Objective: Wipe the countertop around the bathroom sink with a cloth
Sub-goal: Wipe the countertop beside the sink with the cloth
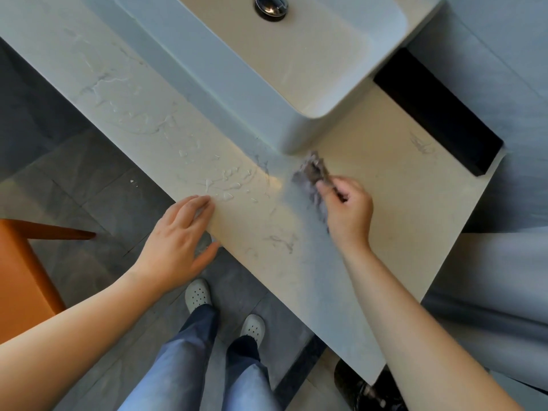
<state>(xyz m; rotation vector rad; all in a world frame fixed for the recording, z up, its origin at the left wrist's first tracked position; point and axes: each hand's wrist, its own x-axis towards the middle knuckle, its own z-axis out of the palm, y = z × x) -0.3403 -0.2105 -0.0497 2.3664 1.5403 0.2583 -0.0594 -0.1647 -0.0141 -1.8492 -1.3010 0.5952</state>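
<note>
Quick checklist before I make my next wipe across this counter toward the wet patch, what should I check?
1. Grip on the cloth: the right hand pinches it. Ok.
2. Cloth flat on the countertop: it is bunched and blurred. Cannot tell.
3. Surface dry: water droplets lie left of the cloth. Not ok.
4. Path to the droplets: nothing stands between them and the cloth. Ok.
5. Left hand out of the way: its fingers rest on the counter edge right beside the droplets. Not ok; probably move it first.
6. Room at the sink: the cloth sits close by its corner. Ok if wiping away from it.
</note>
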